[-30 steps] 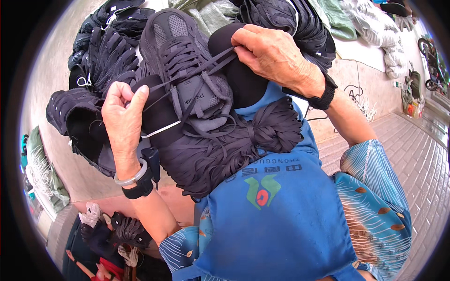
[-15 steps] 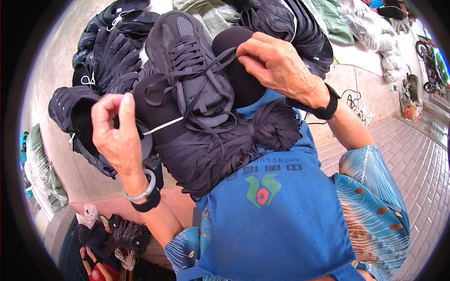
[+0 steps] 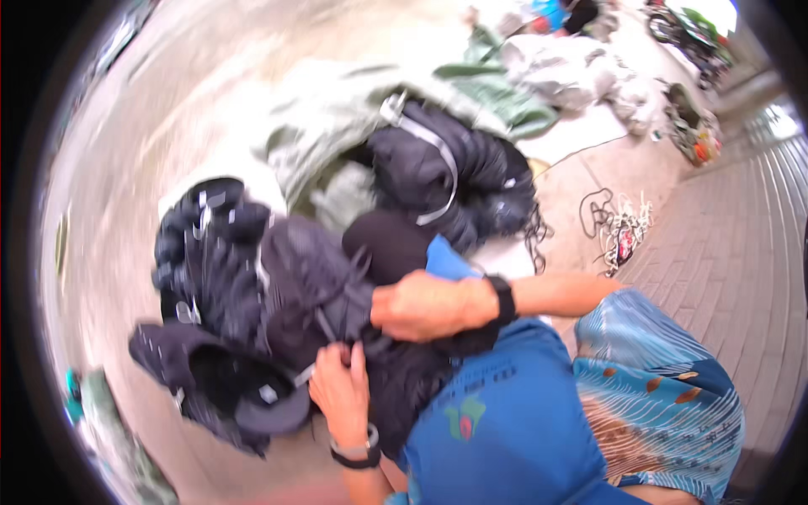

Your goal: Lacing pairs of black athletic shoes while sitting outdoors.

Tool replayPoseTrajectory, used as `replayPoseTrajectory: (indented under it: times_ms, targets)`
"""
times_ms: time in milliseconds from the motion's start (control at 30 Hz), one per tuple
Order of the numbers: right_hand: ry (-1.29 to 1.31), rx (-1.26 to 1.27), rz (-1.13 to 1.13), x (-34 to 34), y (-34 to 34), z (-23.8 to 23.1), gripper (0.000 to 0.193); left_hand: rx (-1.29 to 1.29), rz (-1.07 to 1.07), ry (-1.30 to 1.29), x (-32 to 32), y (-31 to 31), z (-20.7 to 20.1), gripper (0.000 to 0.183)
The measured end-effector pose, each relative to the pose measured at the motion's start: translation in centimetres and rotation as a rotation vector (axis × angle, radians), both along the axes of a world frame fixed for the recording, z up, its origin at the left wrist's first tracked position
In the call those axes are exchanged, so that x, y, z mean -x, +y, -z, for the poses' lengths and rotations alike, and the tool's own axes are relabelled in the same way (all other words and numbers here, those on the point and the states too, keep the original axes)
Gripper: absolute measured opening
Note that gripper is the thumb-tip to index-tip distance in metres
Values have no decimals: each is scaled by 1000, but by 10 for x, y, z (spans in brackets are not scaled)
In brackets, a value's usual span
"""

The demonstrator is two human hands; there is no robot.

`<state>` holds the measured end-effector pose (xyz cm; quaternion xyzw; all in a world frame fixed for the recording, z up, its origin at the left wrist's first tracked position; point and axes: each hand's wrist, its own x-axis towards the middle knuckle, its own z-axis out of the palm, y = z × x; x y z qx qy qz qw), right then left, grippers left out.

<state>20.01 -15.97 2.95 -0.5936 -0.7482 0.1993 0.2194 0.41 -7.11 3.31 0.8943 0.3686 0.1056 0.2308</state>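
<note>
A dark grey lace-up sneaker (image 3: 307, 261) lies on my lap, its toe pointing away, blurred by motion. My right hand (image 3: 429, 305) is closed over the sneaker's near end on a dark shoelace, whose loop rises beside the fingers. Just below and to the left, my left hand (image 3: 340, 389) is closed, thumb against fingers; what it pinches is hidden by blur. A thin white strip (image 3: 305, 376) shows beside its fingertips. Under both hands a bundle of dark laces (image 3: 402, 374) rests against my blue apron (image 3: 513, 412).
More dark sneakers (image 3: 210, 252) are stacked to the left, with another sneaker (image 3: 160, 358) nearer me. Ahead, a green-white woven sack (image 3: 316, 126) lies behind a strapped bundle of dark shoes (image 3: 454, 168). Loose laces (image 3: 623, 231) lie on the floor at right, beside white bags (image 3: 564, 71).
Both hands, spread apart on either side of the sneaker before, have come together near its ankle end. The whole view has swung, showing more floor and the sack ahead.
</note>
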Motion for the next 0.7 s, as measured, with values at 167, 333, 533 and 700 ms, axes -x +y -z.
replayPoseTrajectory:
  times_ms: [167,333,533,700]
  targets:
    - [164,-75,23,26,8,9,19,100,-52,193,19,-7,-27,22]
    - [204,-148,1,33,1,13,18,118,-56,135,29,-7,-18,28]
    - [245,-256,-6,49,13,21,19,-232,95,-14,34,15,24,27]
    - [263,-275,21,45,9,25,19,-604,191,109,34,2,2,21]
